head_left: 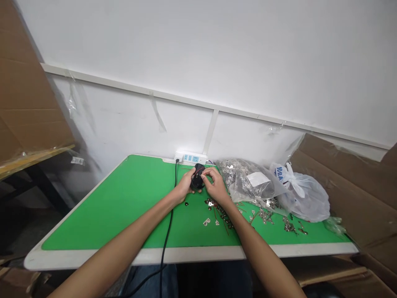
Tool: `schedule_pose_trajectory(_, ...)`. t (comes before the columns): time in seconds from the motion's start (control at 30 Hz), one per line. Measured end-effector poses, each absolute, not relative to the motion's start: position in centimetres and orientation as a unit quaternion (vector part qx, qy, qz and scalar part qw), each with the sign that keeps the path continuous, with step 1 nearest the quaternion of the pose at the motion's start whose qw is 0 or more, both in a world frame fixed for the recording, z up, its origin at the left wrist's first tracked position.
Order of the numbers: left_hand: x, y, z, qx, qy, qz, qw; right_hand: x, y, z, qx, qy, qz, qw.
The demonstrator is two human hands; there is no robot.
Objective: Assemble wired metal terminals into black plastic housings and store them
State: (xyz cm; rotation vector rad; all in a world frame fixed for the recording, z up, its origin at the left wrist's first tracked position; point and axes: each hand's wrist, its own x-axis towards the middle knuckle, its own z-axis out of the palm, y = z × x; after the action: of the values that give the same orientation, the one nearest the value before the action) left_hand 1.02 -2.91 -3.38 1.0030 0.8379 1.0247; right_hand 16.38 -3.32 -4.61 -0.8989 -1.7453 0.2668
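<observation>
Both my hands meet over the far middle of the green table. My left hand is wrapped round a small black round part with a red wire on it. My right hand is closed on the same part from the right, its fingers pinching at the top. Several small metal terminals lie loose on the green surface just below my right wrist.
A white power strip lies at the table's far edge, its black cord running toward me. A clear bag of metal parts and a white plastic bag sit at the right. Cardboard stands on both sides.
</observation>
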Motion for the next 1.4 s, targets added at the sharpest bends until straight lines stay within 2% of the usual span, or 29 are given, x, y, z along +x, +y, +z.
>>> schedule_pose_trajectory(0.4, 0.9, -2.6, -3.4, 0.465, 0.367, 0.457, 0.664, 16.4, -3.5, -4.6, -0.38, -0.72, 0.142, 0.563)
schedule_pose_trajectory(0.6, 1.2, -3.1, -4.1, 0.461, 0.368, 0.532, 0.608, 16.2, -3.8, -4.3, -0.362, -0.735, 0.133, 0.559)
schedule_pose_trajectory(1.03, 2.0, -4.0, -4.9, 0.423, 0.357, 0.558, 0.618, 15.8, -4.1, -4.7, -0.359, -0.765, 0.101, 0.525)
schedule_pose_trajectory(1.2, 1.5, -3.7, -4.3, 0.426, 0.334, 0.526, 0.656, 16.4, -3.3, -4.8, -0.364, -0.759, 0.105, 0.53)
schedule_pose_trajectory(1.4, 0.4, -2.8, -3.1, 0.343, 0.328, 0.439, 0.763, 17.2, -3.0, -5.0, -0.354, -0.761, 0.103, 0.533)
